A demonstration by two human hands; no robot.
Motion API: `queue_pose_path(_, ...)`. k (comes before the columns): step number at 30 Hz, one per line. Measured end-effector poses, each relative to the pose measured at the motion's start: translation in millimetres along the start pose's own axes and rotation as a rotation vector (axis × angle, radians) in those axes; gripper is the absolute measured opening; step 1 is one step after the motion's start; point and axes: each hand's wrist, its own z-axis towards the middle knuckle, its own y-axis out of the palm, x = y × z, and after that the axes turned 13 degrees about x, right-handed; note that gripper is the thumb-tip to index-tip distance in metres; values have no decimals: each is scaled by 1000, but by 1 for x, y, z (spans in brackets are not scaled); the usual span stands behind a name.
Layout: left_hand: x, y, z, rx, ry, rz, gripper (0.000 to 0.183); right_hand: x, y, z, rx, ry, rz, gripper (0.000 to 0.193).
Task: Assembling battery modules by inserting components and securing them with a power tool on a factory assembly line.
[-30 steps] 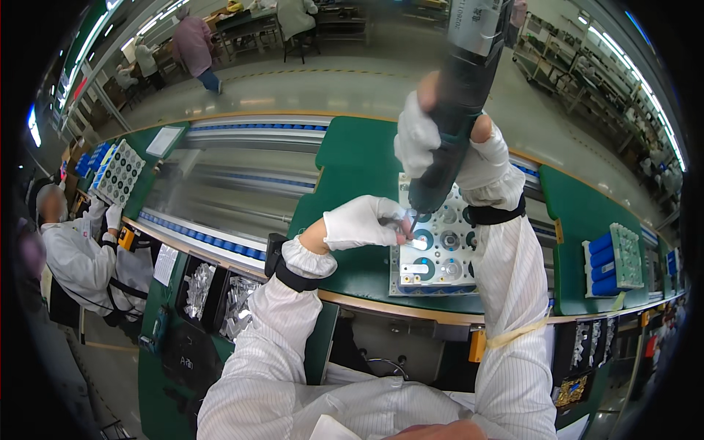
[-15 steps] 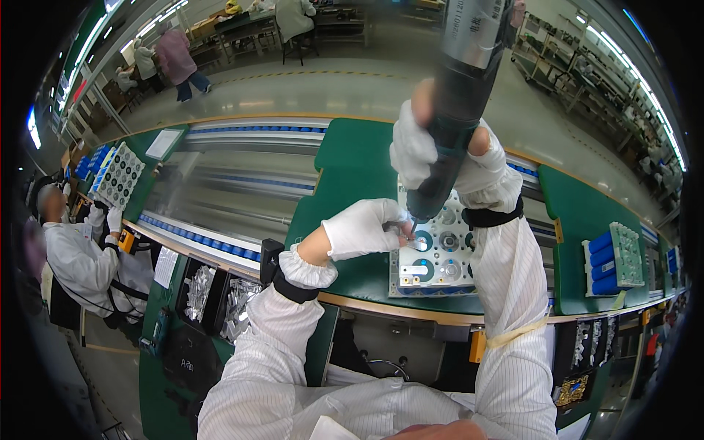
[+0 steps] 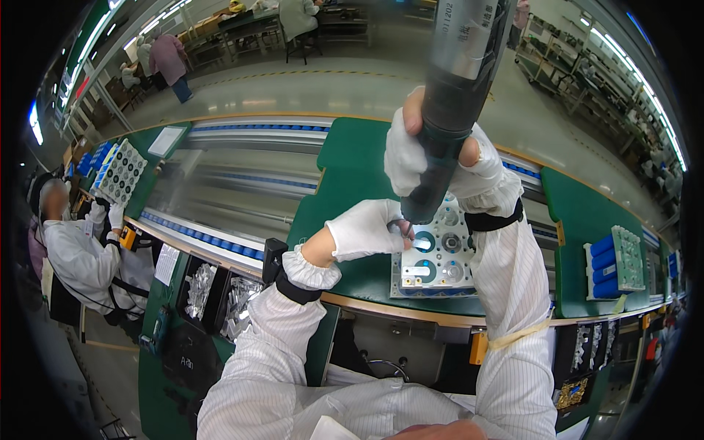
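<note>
My right hand [image 3: 407, 155], in a white glove with bare thumb and fingertip, is wrapped round a thick black and silver electric screwdriver [image 3: 449, 99]. The tool points down over a battery module [image 3: 440, 273] with a white plate, round openings and metal strips. My left hand [image 3: 363, 229], also gloved, pinches with its bare fingertips close beside the screwdriver's lower end, over the module's left side. What those fingertips hold, if anything, is too small to make out. The screwdriver's bit is mostly hidden by the fingers and the tool's nose.
The module rests on a green work board [image 3: 352, 275]. Black bins [image 3: 240, 304] with metal strips stand at the lower left. Another blue-celled module [image 3: 614, 262] sits on the right. A co-worker [image 3: 88, 253] handles a similar module [image 3: 121, 173] at the far left. Rollers [image 3: 249, 126] run along the line.
The screwdriver and my right hand have shifted slightly left and toward me. The left hand's pinch stays nearly in place. In the background a person in pink has moved a little left.
</note>
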Motion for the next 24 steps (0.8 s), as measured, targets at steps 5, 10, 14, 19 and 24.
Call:
queue_pose_path(5, 1, 0, -1, 13, 48, 52, 21, -3, 1, -1, 17, 7, 12, 75)
queue_pose_path(10, 1, -1, -1, 8, 57, 86, 24, -5, 2, -2, 36, 15, -17, 77)
queue_pose_path(14, -6, -2, -1, 6, 86, 8, 23, -3, 2, -2, 38, 33, -39, 77)
queue_pose_path(19, 0, -6, -4, -20, 72, -68, 22, 0, 4, -1, 13, 44, 0, 77)
queue_pose_path(24, -7, -8, 1, -39, 96, -59, 21, 1, 2, -1, 1, 35, 2, 76)
